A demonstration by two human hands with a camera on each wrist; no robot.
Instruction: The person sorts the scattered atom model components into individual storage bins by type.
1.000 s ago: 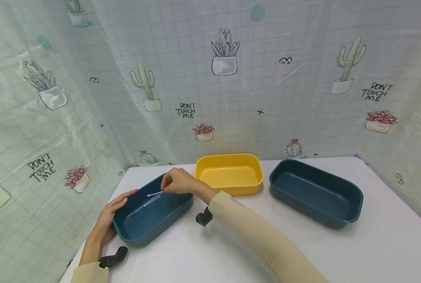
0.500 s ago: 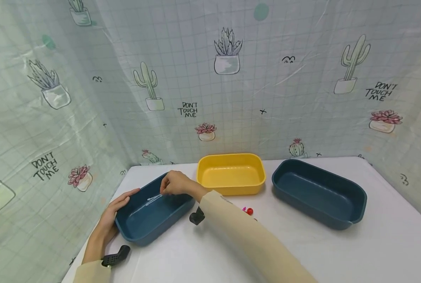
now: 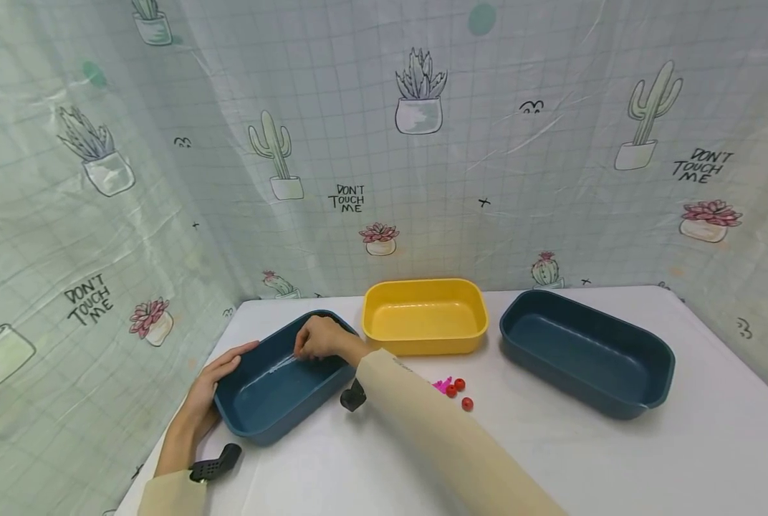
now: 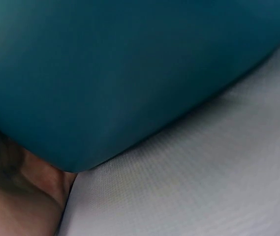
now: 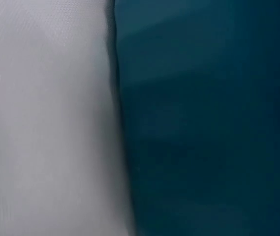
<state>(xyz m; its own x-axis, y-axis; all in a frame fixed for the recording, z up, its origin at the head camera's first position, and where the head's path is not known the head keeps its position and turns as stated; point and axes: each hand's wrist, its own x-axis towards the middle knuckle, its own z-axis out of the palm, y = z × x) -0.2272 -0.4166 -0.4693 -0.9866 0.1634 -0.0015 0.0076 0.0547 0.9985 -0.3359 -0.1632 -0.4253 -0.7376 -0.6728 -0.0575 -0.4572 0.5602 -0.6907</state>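
Near the desk's (image 3: 358,466) left edge, the left hand (image 3: 210,387) lays extended fingers on one of two blue trays (image 3: 261,403); inside, the right hand (image 3: 321,338) bunches fingers beside white sticks (image 3: 283,364), pinch and count unclear.

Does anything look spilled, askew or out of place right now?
Possibly: three red balls and a pink piece lie loose on the white table in front of the yellow bin, outside any container. The right sleeve may hide more, and I can't tell whether they spilled.

"DON'T TOUCH ME" (image 3: 348,199), three times, printed backdrop (image 3: 371,154)
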